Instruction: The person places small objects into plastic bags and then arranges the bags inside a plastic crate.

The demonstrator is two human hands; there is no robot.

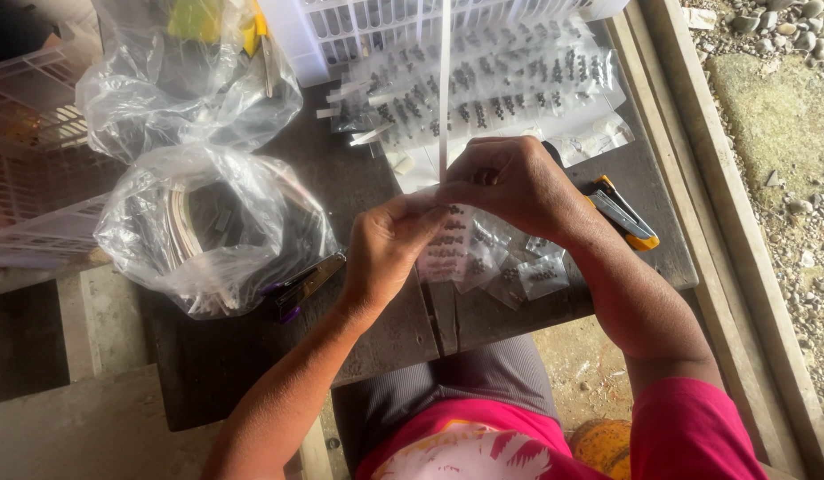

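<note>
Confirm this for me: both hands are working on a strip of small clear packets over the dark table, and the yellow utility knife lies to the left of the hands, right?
Not quite. The head view shows the yellow utility knife lying to the right, beside the right hand. The left hand, the strip of small clear packets and the dark table are as you said.

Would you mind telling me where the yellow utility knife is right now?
In the head view, the yellow utility knife lies on the dark wooden table, just beyond the right hand, near the table's right edge.
</note>
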